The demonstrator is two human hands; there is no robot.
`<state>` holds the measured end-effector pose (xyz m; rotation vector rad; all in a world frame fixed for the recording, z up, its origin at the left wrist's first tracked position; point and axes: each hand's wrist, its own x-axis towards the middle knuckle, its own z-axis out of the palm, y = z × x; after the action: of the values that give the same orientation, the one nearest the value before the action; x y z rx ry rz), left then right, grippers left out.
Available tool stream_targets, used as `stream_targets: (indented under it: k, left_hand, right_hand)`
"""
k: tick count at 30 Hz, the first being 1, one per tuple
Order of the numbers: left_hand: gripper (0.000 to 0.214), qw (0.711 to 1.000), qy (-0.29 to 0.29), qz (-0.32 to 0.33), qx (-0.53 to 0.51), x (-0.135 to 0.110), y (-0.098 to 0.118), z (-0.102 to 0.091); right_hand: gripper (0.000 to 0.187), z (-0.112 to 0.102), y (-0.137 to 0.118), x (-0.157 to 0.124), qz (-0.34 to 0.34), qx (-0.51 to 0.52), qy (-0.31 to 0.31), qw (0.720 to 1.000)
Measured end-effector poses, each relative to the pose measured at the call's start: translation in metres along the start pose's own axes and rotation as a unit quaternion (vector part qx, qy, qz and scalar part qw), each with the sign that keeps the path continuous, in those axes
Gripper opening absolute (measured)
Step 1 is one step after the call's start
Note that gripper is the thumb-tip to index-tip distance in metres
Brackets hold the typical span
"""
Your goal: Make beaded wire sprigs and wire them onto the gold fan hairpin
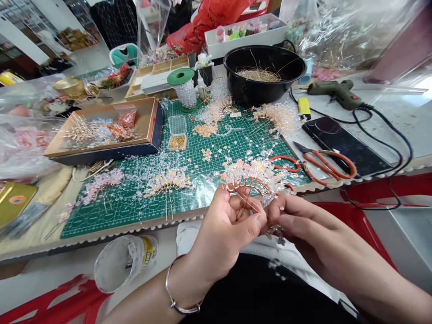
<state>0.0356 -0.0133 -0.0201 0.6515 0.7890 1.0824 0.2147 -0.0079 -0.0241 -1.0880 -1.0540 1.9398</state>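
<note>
My left hand [226, 229] is closed around the lower part of a beaded floral hair comb [251, 173], gripping its gold wire frame. Pink, white and pale yellow flowers with clear beads fan out along the top of the comb. Close beside it, my right hand [310, 222] pinches a thin strand with clear beads [277, 231] near the comb's right end. Fine copper-coloured wire runs between the two hands. Some of the right fingertips are hidden. Two similar hair ornaments, a pale one [168, 183] and a pink one [103, 183], lie on the green cutting mat [131, 213].
Orange-handled pliers [329, 164] and a black phone [349, 146] lie at right, near a glue gun [337, 93]. Behind the mat stand a black basin [265, 92] and a bead spool [185, 92]. An ornament-filled box [153, 126] is at left. Loose beads are scattered across the mat.
</note>
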Motion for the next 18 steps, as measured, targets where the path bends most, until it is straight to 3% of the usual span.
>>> stream_targets:
  k: [4,8,13,18]
  left_hand:
    - [0.032,1.0,-0.017,-0.008,-0.003,0.002,0.002,0.0]
    - [0.035,1.0,-0.016,-0.016,-0.004,0.002,0.003,0.0]
    - [0.03,1.0,0.001,0.001,-0.001,0.001,0.003,-0.001]
    - [0.036,0.999,0.05,0.019,-0.011,0.0,0.006,-0.002]
  right_hand:
    - [0.033,0.002,-0.004,0.006,-0.008,-0.006,0.011,1.0]
    - [0.029,0.004,-0.01,0.006,0.016,-0.08,0.001,0.997]
    - [0.027,0.002,-0.01,0.007,-0.032,-0.186,0.034,0.981]
    - [0.024,-0.001,-0.004,0.011,-0.03,-0.163,0.019,0.986]
